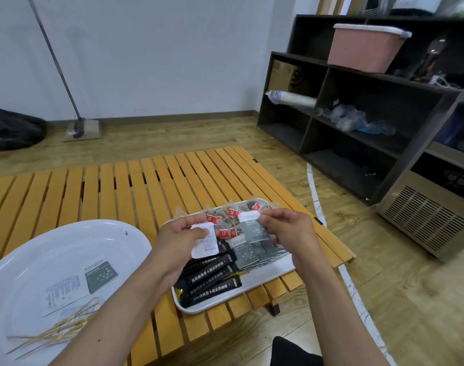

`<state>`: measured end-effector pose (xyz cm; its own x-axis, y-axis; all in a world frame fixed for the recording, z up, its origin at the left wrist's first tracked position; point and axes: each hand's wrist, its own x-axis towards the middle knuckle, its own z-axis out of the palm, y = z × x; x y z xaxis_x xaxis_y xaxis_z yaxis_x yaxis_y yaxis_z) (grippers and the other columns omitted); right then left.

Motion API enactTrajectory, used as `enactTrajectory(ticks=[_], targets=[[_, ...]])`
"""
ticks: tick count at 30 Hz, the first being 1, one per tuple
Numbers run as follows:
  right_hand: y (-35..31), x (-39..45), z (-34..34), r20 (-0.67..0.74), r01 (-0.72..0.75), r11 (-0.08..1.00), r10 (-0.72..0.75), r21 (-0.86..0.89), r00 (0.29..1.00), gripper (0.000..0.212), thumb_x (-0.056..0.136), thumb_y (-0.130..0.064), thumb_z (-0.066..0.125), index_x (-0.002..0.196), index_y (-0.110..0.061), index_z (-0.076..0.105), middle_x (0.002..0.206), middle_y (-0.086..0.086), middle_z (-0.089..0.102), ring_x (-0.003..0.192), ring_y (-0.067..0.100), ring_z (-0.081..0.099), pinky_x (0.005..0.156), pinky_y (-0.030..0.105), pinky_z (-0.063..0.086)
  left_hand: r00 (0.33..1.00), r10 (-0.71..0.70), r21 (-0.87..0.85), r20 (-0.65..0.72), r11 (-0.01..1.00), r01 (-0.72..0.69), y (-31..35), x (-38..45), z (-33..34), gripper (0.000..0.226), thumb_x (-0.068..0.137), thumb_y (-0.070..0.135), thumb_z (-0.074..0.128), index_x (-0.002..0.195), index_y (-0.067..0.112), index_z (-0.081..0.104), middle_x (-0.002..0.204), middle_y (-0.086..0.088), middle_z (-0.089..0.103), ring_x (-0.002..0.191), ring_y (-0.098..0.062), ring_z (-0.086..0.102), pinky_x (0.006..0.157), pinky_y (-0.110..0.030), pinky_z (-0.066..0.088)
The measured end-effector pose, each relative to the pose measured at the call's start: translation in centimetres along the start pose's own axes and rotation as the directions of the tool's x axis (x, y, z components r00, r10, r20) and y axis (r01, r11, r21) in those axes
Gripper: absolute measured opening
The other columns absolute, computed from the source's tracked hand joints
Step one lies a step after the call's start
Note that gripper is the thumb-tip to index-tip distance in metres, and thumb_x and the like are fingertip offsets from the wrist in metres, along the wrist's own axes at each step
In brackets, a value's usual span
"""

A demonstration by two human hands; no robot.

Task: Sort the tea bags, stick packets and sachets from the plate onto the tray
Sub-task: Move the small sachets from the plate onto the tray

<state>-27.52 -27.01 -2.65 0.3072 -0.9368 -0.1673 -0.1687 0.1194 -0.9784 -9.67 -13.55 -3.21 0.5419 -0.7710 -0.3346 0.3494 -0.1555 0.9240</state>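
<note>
You are holding two sachets above the tray (267, 280), one in each hand. Your left hand (180, 233) is pinching a white sachet (205, 243) by its upper edge, so its long axis is hanging downward toward you, over the black stick packets (209, 278) lying in the near-left part of the tray. Your right hand (286, 227) is pinching a dark sachet (253, 228) by its right edge, its white top strip pointing away from you, just over the row of like dark sachets (257, 253) in the tray's right part. The tea bags (232, 215) with red tags are sitting in the far part.

The relation that is mattering now, I judge: the dark sachet is hovering almost directly over its own pile, down and slightly toward you from the right hand's pinch, so the right hand is the nearer one. Both forearms are reaching forward and converging, wrists level, hands close together but apart.

On the plate (135, 241) to the left, two more sachets (80, 283) and some pale sticks (59, 328) are still lying.
</note>
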Motion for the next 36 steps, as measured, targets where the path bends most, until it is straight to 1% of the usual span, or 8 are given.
enactTrajectory(ticks=[4,9,13,18,21,24,30,36], targets=[[1.5,1.1,-0.5,-0.062,-0.057,0.972,0.044,-0.229,0.997,0.007,0.082,-0.009,0.083,0.086,-0.012,0.078,0.090,0.004,0.076,0.060,0.009,0.062,0.055,0.024,0.052,1.000,-0.009,-0.026,-0.007,1.000,0.009,0.0,0.1,0.0,0.028,0.096,-0.007,0.057,0.107,0.015,0.070,0.101,-0.019,0.078,0.098,-0.034,0.074,0.089,-0.050,0.060],[2.1,1.6,0.2,-0.112,-0.035,0.914,-0.012,-0.403,0.994,0.013,0.077,-0.017,0.087,0.075,-0.022,0.076,0.092,-0.003,0.078,0.080,0.016,0.073,0.077,0.041,0.063,1.000,0.004,-0.009,-0.017,1.000,-0.004,0.0,0.0,0.0,0.019,0.092,0.001,0.068,0.100,0.014,0.077,0.094,-0.010,0.080,0.077,-0.018,0.077,0.063,-0.030,0.063],[2.0,1.5,0.2,-0.126,-0.018,0.876,-0.050,-0.483,0.991,0.017,0.076,-0.020,0.088,0.076,-0.025,0.073,0.085,-0.007,0.076,0.080,0.013,0.072,0.072,0.035,0.061,0.999,0.013,0.002,-0.036,1.000,-0.013,-0.1,0.1,-0.3,0.016,0.091,0.006,0.071,0.097,0.017,0.080,0.095,-0.007,0.081,0.087,-0.021,0.076,0.074,-0.033,0.061],[0.4,0.0,0.9,-0.026,0.107,0.943,-0.121,-0.316,0.992,0.011,0.083,-0.028,0.083,0.087,-0.020,0.077,0.080,-0.005,0.078,0.070,0.008,0.072,0.060,0.023,0.051,1.000,0.025,-0.012,-0.012,1.000,-0.025,0.0,-0.2,-0.1,0.021,0.084,0.001,0.076,0.102,0.012,0.076,0.093,-0.010,0.081,0.080,-0.021,0.079,0.065,-0.030,0.064],[-1.1,-1.7,2.0,0.233,-0.033,0.984,0.074,-0.176,0.970,0.033,0.092,-0.043,0.071,0.096,-0.010,0.077,0.080,0.000,0.078,0.062,0.012,0.066,0.057,0.026,0.045,0.996,0.077,0.012,-0.036,0.997,-0.077,0.0,-0.3,0.0,0.028,0.077,-0.001,0.082,0.102,0.011,0.075,0.091,-0.006,0.081,0.079,-0.020,0.079,0.061,-0.028,0.062],[-1.5,-2.4,2.6,0.316,-0.188,0.937,0.281,-0.294,0.906,0.052,0.097,-0.056,0.057,0.102,-0.006,0.071,0.073,0.008,0.074,0.055,0.016,0.063,0.049,0.025,0.041,0.988,0.148,0.028,-0.037,0.989,-0.147,0.1,-0.6,0.0,0.031,0.072,-0.001,0.086,0.099,0.010,0.075,0.085,-0.002,0.080,0.073,-0.013,0.077,0.056,-0.022,0.058],[-1.5,-2.4,2.5,0.326,-0.188,0.982,0.175,0.008,0.929,0.030,0.090,-0.022,0.077,0.110,-0.001,0.069,0.090,0.019,0.078,0.069,0.018,0.072,0.057,0.025,0.052,0.947,0.303,0.190,0.111,0.928,-0.319,0.1,-0.8,0.0,0.038,0.061,-0.001,0.091,0.094,0.008,0.075,0.088,-0.006,0.080,0.083,-0.015,0.075,0.075,-0.025,0.059],[-0.5,0.1,0.5,-0.027,-0.064,0.998,0.064,0.024,0.998,0.015,0.096,-0.012,0.067,0.110,-0.015,0.073,0.098,0.008,0.077,0.072,0.015,0.073,0.055,0.031,0.059,0.898,0.375,0.307,0.228,0.848,-0.432,-0.2,-0.7,0.1,0.030,0.074,0.007,0.087,0.100,0.015,0.075,0.097,0.000,0.080,0.092,-0.013,0.074,0.085,-0.027,0.058]])
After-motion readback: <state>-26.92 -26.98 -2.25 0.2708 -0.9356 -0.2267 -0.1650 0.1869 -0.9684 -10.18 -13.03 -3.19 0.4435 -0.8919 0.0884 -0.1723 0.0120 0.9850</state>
